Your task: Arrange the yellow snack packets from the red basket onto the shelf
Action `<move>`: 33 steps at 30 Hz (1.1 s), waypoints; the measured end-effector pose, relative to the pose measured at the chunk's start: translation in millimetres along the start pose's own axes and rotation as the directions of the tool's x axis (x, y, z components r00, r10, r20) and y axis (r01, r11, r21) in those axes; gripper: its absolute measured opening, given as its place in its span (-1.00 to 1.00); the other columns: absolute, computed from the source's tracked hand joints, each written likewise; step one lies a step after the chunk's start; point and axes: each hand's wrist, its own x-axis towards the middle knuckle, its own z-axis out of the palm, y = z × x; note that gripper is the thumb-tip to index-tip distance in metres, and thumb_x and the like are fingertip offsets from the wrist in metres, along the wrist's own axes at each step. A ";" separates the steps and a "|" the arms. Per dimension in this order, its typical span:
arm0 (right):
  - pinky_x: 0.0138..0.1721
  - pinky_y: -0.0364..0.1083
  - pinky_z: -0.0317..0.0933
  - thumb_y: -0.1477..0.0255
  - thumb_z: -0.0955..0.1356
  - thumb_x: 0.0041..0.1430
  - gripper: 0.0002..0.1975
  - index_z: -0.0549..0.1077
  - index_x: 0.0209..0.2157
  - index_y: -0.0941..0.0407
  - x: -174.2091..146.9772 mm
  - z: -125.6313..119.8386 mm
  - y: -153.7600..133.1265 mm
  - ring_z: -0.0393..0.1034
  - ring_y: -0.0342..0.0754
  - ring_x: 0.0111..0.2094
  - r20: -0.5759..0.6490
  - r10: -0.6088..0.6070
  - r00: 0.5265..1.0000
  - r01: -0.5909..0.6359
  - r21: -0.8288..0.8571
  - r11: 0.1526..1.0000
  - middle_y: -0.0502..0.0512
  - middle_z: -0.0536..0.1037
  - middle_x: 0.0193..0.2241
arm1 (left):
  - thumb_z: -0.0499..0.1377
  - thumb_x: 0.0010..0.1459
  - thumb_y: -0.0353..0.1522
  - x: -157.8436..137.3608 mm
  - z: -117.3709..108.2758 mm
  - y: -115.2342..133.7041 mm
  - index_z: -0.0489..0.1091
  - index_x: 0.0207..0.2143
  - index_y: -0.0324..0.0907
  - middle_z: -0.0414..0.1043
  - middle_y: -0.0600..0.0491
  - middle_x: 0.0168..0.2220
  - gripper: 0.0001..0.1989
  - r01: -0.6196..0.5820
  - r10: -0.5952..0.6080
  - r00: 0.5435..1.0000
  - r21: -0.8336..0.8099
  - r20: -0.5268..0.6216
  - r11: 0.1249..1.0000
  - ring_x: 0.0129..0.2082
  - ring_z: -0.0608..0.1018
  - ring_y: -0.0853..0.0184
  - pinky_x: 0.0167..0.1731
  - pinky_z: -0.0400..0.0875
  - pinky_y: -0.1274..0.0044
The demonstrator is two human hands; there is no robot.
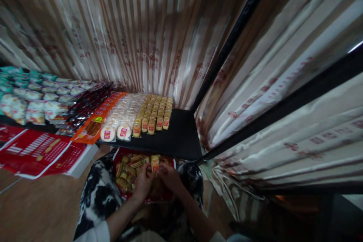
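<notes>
In the head view, a small, glossy yellow packet (155,162) with reddish print sits pinched between the fingertips of the left hand (143,182) and right hand (170,177); it is over a red container (118,154), just near of the black shelf (181,136).

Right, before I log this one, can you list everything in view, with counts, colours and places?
Held pack: one, yellow, between both hands
Loose packs: many, yellow, in the container
Red container: one, red, between the knees
Shelf packs: many, yellow, five in front, shelf's right part
Round packs: many, white, two in front, left of those
Orange bag: at least one, left of the white packs
Dark packets: several, left again
Small packets: many, white and green, shelf's far left
Shelf: one, black, ahead
Large bag: one, red, lower left
Curtain: striped pale and brown, behind and right
Bars: two, dark, right
Floor: brown, below
Trouser legs: two, black and white, beside container
Hands: two, at the held pack
</notes>
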 end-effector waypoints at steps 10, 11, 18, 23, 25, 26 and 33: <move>-0.24 -0.08 0.35 0.35 0.32 0.02 -0.70 0.47 -0.16 0.07 63.8 -40.9 -20.3 0.44 -0.07 -0.32 -0.384 -0.124 0.915 0.126 -0.020 0.992 0.07 0.53 -0.30 | 0.05 0.05 -0.43 59.9 18.3 65.5 0.24 0.03 -0.29 0.35 -0.16 0.01 -0.56 -0.134 0.133 0.991 -0.117 -0.020 0.984 -0.16 0.50 0.34 -0.09 0.38 0.46; -0.24 -0.08 0.34 0.35 0.32 0.03 -0.70 0.47 -0.16 0.08 72.2 -45.2 -21.4 0.43 -0.07 -0.32 -0.418 -0.120 0.900 0.114 -0.041 0.993 0.07 0.53 -0.31 | 0.05 0.06 -0.43 65.4 22.0 71.5 0.22 0.05 -0.31 0.33 -0.18 0.03 -0.54 -0.126 0.126 0.992 -0.116 -0.012 0.985 -0.12 0.49 0.32 -0.07 0.37 0.45; -0.22 -0.09 0.31 0.39 0.29 0.06 -0.70 0.47 -0.15 0.13 115.7 -62.4 -31.8 0.43 -0.06 -0.32 -0.503 -0.102 0.858 0.017 -0.170 0.985 0.10 0.52 -0.32 | 0.05 0.04 -0.48 91.5 47.2 91.1 0.28 0.04 -0.19 0.29 -0.06 0.13 -0.54 -0.196 0.195 0.980 -0.030 -0.027 0.980 0.15 0.31 0.28 0.18 0.12 0.38; -0.25 -0.12 0.30 0.38 0.28 0.08 -0.67 0.42 -0.10 0.13 132.5 -63.0 -31.8 0.43 -0.08 -0.32 -0.495 -0.097 0.863 0.004 -0.186 0.983 0.09 0.52 -0.31 | 0.01 0.08 -0.48 106.2 53.9 93.4 0.26 0.08 -0.31 0.19 -0.14 0.19 -0.54 -0.205 0.205 0.979 0.051 -0.006 0.977 0.22 0.21 0.28 0.22 0.03 0.42; -0.28 -0.12 0.30 0.38 0.27 0.07 -0.67 0.38 -0.10 0.14 136.1 -61.6 -29.9 0.43 -0.08 -0.33 -0.485 -0.090 0.870 0.012 -0.162 0.987 0.09 0.52 -0.30 | -0.01 0.10 -0.47 109.4 53.7 94.3 0.26 0.08 -0.34 0.18 -0.16 0.20 -0.54 -0.219 0.219 0.976 0.074 0.008 0.973 0.22 0.20 0.28 0.23 0.01 0.43; -0.28 -0.13 0.30 0.39 0.27 0.07 -0.68 0.37 -0.11 0.13 137.1 -60.8 -28.8 0.42 -0.09 -0.33 -0.484 -0.093 0.870 0.020 -0.155 0.988 0.08 0.52 -0.30 | -0.02 0.11 -0.47 110.6 53.6 94.4 0.26 0.08 -0.35 0.18 -0.16 0.20 -0.55 -0.222 0.222 0.975 0.081 0.015 0.972 0.22 0.20 0.28 0.24 0.00 0.43; -0.30 -0.10 0.29 0.34 0.24 0.08 -0.74 0.38 -0.19 0.12 136.6 -58.6 -24.6 0.41 -0.07 -0.33 -0.509 -0.106 0.854 0.002 -0.201 0.980 0.12 0.46 -0.29 | -0.03 0.12 -0.45 114.8 55.7 88.1 0.29 0.06 -0.21 0.20 -0.05 0.20 -0.57 -0.191 0.190 0.981 0.072 0.021 0.979 0.22 0.21 0.31 0.23 0.02 0.39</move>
